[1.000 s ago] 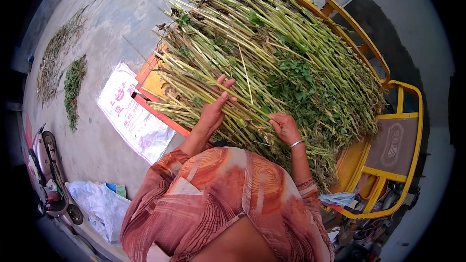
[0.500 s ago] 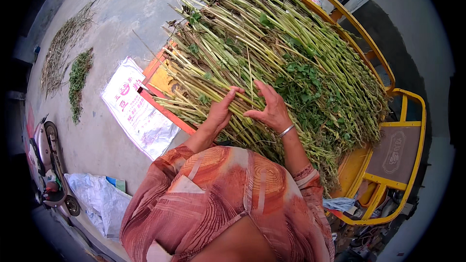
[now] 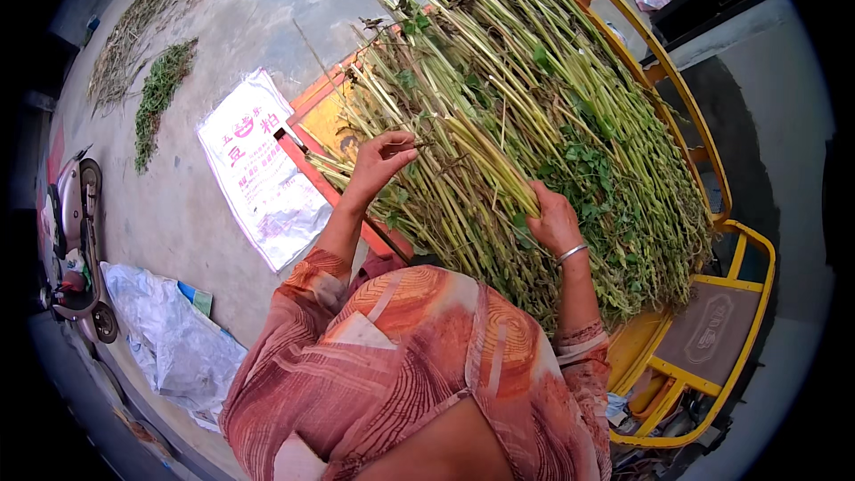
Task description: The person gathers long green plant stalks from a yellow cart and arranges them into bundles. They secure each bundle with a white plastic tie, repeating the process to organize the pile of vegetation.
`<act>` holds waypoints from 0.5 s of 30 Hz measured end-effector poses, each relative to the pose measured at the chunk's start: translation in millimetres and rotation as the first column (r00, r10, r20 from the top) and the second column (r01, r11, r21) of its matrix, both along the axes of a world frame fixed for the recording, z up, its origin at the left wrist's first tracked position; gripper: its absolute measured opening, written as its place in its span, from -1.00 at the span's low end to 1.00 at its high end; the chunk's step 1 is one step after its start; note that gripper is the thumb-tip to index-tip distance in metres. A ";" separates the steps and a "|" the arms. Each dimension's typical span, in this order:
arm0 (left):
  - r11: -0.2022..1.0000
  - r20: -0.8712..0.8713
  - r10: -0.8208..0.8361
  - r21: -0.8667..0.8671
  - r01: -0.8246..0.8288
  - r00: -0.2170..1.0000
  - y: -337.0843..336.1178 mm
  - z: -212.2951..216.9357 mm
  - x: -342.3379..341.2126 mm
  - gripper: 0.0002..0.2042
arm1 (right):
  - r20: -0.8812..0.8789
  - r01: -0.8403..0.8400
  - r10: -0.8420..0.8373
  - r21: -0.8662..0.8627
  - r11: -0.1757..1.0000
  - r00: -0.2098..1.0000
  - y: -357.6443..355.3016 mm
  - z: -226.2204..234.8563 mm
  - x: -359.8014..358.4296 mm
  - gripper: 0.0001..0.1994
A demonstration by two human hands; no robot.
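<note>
From my remote seat I see a yellow-railed orange cart bed (image 3: 331, 116) filling most of the view, loaded to the rails with a heap of long green plant stalks (image 3: 570, 98) with leafy ends; the stalks lie roughly parallel, their long axis running from the lower left of the bed up toward the far right, the leafier tangle bunched along the right rail. On the concrete ground (image 3: 267, 9) left of the cart lies a flattened white printed sack (image 3: 258, 174), well apart from two small piles of cut greens (image 3: 151, 71) farther left, and a crumpled pale plastic sheet (image 3: 169, 338) sits near the lower left edge beside a parked scooter (image 3: 76, 240). My right hand (image 3: 554, 221) is clenched around a bundle of stalks (image 3: 490, 160), which slants up and to the left from my fist over the heap. My left hand (image 3: 385, 158) pinches a thin stem with curled fingers at the heap's near left edge, just above the orange rim.
</note>
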State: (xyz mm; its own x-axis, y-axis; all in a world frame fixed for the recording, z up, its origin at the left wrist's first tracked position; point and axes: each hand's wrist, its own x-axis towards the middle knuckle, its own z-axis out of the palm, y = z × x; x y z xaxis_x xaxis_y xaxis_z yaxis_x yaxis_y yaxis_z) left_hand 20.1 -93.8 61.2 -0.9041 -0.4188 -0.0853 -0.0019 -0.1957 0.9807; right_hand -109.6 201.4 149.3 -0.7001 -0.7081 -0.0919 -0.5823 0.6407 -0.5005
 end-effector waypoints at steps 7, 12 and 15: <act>0.845 0.123 0.309 -0.491 -0.213 0.943 -41.6 -19.4 11.5 -0.58 | -0.133 0.152 -0.168 -0.124 0.981 0.977 6.8 2.0 -32.1 -0.60; 0.400 -0.078 0.355 -0.888 -0.226 0.932 -5.0 -49.6 -15.2 -0.40 | -0.300 0.178 -0.172 -0.007 0.984 0.938 -15.2 -44.8 -29.0 -0.46; 0.593 -0.086 0.277 -0.769 -0.240 0.957 -7.4 -69.7 -38.2 -0.61 | -0.352 0.282 -0.201 0.197 0.939 0.914 -22.3 -58.4 -21.5 -0.26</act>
State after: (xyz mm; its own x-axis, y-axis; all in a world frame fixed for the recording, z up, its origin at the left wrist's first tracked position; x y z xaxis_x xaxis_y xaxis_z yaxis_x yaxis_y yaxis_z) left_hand -18.0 -101.2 -8.6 -0.7510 -0.5627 0.3455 -0.1135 0.6255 0.7719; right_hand -131.1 179.1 90.9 -0.8666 -0.4984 0.0229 -0.4971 0.8584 -0.1265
